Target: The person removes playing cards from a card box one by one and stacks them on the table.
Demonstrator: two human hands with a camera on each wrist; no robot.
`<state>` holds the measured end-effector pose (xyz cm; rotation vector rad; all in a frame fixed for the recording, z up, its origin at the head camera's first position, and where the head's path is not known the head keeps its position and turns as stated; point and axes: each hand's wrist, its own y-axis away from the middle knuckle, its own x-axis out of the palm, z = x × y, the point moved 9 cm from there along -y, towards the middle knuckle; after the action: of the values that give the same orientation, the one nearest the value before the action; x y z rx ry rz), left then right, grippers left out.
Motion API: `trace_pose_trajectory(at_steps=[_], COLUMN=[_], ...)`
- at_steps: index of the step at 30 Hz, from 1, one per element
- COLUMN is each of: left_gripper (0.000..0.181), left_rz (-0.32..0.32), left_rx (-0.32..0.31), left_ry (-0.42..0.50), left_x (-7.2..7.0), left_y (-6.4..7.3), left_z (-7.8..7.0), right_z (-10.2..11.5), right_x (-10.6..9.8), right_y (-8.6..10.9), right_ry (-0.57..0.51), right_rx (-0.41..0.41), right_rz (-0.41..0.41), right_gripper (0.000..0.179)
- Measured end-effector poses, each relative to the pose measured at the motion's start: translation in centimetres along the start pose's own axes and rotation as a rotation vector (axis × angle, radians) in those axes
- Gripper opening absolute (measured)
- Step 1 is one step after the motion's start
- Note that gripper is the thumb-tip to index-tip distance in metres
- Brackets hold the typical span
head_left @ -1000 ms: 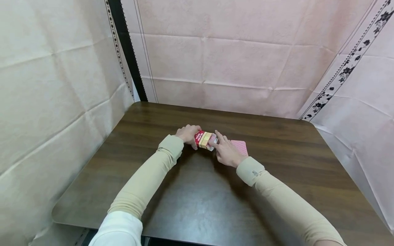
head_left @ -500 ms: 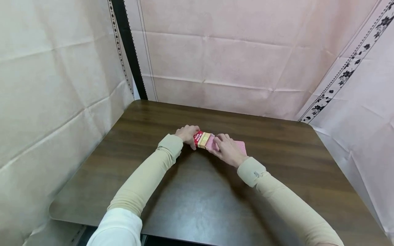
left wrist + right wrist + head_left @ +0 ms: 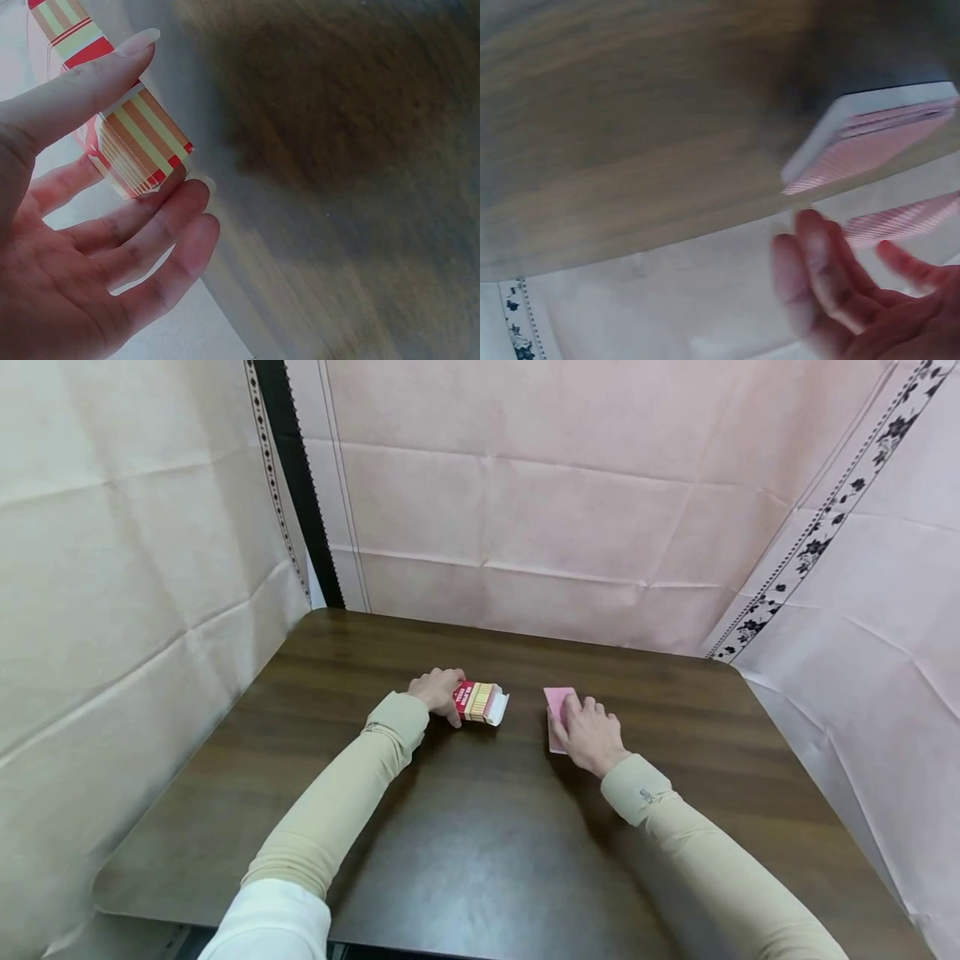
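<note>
Step in hand, prob.: emptying the box (image 3: 477,702), w/ cards (image 3: 557,700) set down at its 3 o'clock. L hand (image 3: 435,691), at the box's 9 o'clock, grasps it, thumb across one side & fingers behind, per L wrist view. Box mouth faces approx. 3 o'clock, white flap (image 3: 497,707) out; can't see if anything's inside.

R hand (image 3: 594,739) is at the cards' 4 o'clock, well apart from the box. R wrist view's blurry: a pile (image 3: 889,139) w/ white edges, plus a separate pink piece (image 3: 907,221) right by the thumb. Fingers lightly bent; can't tell if they're pinching that piece or free of it. Cards sit approx. 1-2 o'clock from mid-surface (image 3: 465,827), a bit askew.

Next move, my guess: R fingers should lay the piece flat on the pile, let go w/o dragging, then square the edges. L hand need only hold the box, maybe tilt it for a quick check inside.
</note>
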<state>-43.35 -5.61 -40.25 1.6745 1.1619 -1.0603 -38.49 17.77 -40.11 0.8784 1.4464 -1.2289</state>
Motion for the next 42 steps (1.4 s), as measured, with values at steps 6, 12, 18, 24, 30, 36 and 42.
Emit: trace_pose_trajectory(at_steps=[6, 12, 18, 24, 30, 36, 42], left_gripper=[0.083, 0.082, 0.083, 0.082, 0.083, 0.084, 0.082], left_rz=[0.012, -0.014, 0.001, 0.002, -0.006, -0.030, -0.042], left_rx=[-0.004, 0.011, -0.003, 0.002, 0.018, 0.017, 0.077], left_ry=[0.000, 0.005, 0.011, 0.000, 0.027, 0.039, 0.048], left_x=[0.2, 0.1, 0.9, 0.8, 1.1, 1.4, 1.0], left_y=[0.3, -0.1, 0.1, -0.2, -0.3, -0.1, -0.4], left_z=[0.4, 0.4, 0.7, -0.1, -0.6, -0.3, -1.5], right_z=[-0.7, -0.2, 0.3, 0.0, 1.5, 7.0, 8.8], right_x=[1.8, 2.3, 3.1, 2.8, -0.1, -0.5, 0.8], right_y=[0.7, 0.9, 1.2, 1.1, 0.2, -0.1, -0.7], right_ry=[0.041, 0.099, 0.136, 0.109, -0.040, -0.187, -0.124], right_rx=[0.089, 0.115, 0.111, 0.135, -0.014, -0.371, -0.379], right_rz=[0.069, 0.092, 0.170, 0.159, -0.028, -0.025, 0.112], right_gripper=[0.041, 0.047, 0.060, 0.064, 0.048, 0.044, 0.048])
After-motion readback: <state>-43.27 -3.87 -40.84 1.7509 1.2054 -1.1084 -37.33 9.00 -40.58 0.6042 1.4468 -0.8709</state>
